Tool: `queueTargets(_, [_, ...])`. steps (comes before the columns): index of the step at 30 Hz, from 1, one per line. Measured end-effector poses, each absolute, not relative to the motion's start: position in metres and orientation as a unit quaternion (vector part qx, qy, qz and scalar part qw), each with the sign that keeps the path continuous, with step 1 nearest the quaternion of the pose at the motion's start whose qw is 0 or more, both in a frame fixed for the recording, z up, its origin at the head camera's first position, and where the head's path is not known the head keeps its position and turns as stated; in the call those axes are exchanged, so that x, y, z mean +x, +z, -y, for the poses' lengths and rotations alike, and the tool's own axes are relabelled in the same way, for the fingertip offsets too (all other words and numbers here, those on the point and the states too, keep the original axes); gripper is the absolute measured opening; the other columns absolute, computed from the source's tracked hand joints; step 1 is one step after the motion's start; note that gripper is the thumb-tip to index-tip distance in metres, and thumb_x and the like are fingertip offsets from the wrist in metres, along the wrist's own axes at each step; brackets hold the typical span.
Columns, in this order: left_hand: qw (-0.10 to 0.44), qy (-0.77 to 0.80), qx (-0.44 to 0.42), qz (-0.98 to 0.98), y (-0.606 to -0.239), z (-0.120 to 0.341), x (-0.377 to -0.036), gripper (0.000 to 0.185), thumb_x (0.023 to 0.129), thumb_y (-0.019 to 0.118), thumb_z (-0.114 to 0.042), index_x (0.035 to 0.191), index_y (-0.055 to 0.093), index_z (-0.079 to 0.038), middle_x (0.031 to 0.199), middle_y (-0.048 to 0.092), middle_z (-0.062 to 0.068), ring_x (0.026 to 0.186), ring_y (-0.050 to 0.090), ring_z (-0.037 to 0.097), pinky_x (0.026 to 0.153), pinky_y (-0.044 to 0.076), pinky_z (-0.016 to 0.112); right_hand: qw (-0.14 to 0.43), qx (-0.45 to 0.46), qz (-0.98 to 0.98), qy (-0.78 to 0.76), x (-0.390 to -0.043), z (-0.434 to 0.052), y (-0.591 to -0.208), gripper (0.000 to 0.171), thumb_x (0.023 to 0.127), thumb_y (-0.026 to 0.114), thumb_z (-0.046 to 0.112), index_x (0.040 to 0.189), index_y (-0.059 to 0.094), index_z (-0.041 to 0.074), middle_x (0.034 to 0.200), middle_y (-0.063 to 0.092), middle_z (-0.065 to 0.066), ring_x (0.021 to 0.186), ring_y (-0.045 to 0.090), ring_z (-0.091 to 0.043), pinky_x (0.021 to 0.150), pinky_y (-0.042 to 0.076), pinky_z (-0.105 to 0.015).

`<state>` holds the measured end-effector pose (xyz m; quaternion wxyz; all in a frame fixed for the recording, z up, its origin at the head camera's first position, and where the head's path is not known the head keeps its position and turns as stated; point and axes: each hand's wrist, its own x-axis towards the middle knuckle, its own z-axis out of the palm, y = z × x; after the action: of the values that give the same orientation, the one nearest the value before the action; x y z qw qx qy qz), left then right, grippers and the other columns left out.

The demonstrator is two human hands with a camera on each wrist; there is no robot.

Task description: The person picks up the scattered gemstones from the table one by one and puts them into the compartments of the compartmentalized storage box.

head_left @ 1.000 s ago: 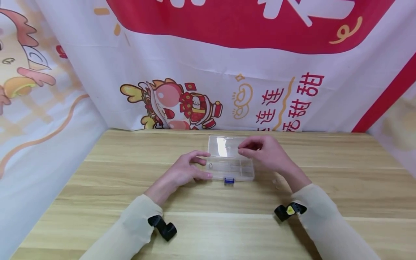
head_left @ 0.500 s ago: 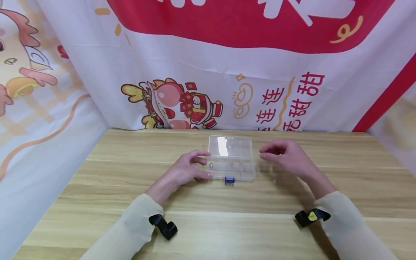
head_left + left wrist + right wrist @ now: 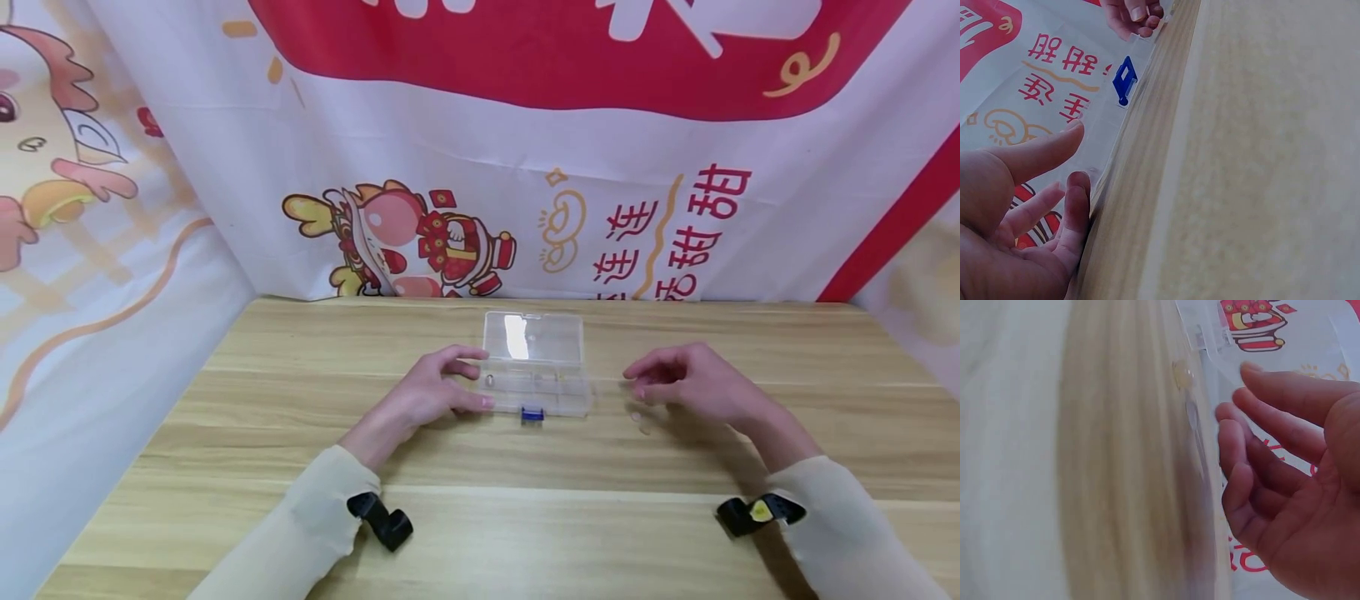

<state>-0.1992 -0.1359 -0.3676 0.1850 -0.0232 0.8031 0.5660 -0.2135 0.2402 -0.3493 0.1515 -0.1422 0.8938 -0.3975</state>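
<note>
A clear plastic compartment box [image 3: 573, 402] lies on the table with its lid [image 3: 555, 337] laid back and a blue latch [image 3: 532, 414] on its front. My left hand [image 3: 435, 383] holds the box's left end, thumb at the front corner and index finger at the lid hinge. One left compartment contains a small shiny ring-like piece [image 3: 490, 380]. Right of the box, my right hand [image 3: 693, 385] hovers with loosely bent fingers and nothing visible between them. Just under its fingertips lie small transparent pieces [image 3: 636, 417]; the right wrist view shows a rounded, glossy one [image 3: 1183, 374].
The wooden table [image 3: 450, 525] extends in front of the box and to both sides. A printed white and red cloth [image 3: 465, 125] hangs along the table's back edge. Black cameras [image 3: 381, 521] are strapped to both sleeves.
My right hand has moved from over the lid to the right and down toward the small transparent pieces, its fingertips parting. The left hand stays on the box.
</note>
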Motion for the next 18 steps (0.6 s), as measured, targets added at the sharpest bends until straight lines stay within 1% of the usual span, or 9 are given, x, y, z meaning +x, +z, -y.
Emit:
queueTargets(3, [0.186,0.567,-0.023,-0.802,-0.368,0.137,-0.198,0.065,0.084,0.091,-0.017,0.141,0.064,-0.029,0.136,0.062,0.007,0.113,0.061,0.027,0.084,0.055,0.030,0.171,-0.137,-0.891,-0.398,-0.213,-0.243,-0.352,0.031,0.097,0.078,0.018,0.126,0.075,0.009,0.109,0.077,-0.006,0.094,0.064,-0.016,0.074,0.054,-0.027])
queueTargets(10, [0.185,0.572,-0.021,-0.799,-0.368,0.137,-0.197,0.066,0.082,0.092,-0.015,0.141,0.065,-0.028,0.134,0.063,0.007,0.114,0.061,0.027,0.084,0.055,0.030,0.194,-0.158,-0.881,-0.401,-0.213,-0.250,-0.357,0.030,0.094,0.081,0.018,0.121,0.077,0.008,0.108,0.076,-0.008,0.094,0.065,-0.015,0.078,0.054,-0.024])
queueTargets(12, [0.185,0.570,-0.022,-0.800,-0.368,0.138,-0.197,0.066,0.082,0.092,-0.016,0.140,0.065,-0.029,0.134,0.063,0.007,0.114,0.061,0.027,0.084,0.055,0.030,0.202,-0.166,-0.874,-0.410,-0.213,-0.252,-0.357,0.029,0.094,0.081,0.017,0.120,0.077,0.007,0.107,0.076,-0.009,0.093,0.066,-0.014,0.079,0.055,-0.024])
queueTargets(18, [0.186,0.566,-0.021,-0.803,-0.366,0.138,-0.199,0.065,0.082,0.092,-0.018,0.140,0.065,-0.031,0.134,0.063,0.005,0.116,0.060,0.027,0.087,0.054,0.031,0.238,-0.182,-0.853,-0.427,-0.216,-0.259,-0.355,0.031,0.090,0.081,0.010,0.120,0.076,0.003,0.099,0.071,-0.012,0.088,0.063,-0.013,0.075,0.053,-0.024])
